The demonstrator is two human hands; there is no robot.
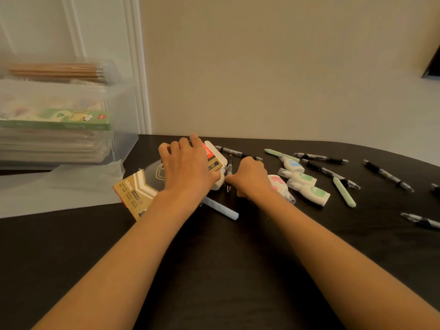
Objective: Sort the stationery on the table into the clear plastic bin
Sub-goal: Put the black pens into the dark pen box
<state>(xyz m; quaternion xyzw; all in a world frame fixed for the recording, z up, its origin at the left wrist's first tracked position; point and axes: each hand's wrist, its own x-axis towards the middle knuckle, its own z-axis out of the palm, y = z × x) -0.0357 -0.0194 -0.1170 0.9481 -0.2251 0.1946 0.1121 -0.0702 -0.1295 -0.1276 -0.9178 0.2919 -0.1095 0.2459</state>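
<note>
The left hand lies palm-down with fingers spread over a flat gold-and-white card pack, the fingertips hooked over its far edge, seemingly to pin or gather it before lifting; a white-and-red box peeks out just beyond its knuckles, and whether the fingers truly grip anything I cannot tell. The right hand is curled loosely, thumb and fingers drawn together just beside a black pen lying between the two hands; it looks set to pinch that pen, though contact is hidden. Below the left wrist, a pale blue marker pokes out toward the person. To the right of the right hand sit correction-tape dispensers, clustered and touching one another; farther right, green markers and more black pens lie scattered, well apart, probably awaiting their turn. The clear plastic bin stands off to the left of the left hand, already stacked with packets and a pencil case on top; its lid lies flat in front of it.
</note>
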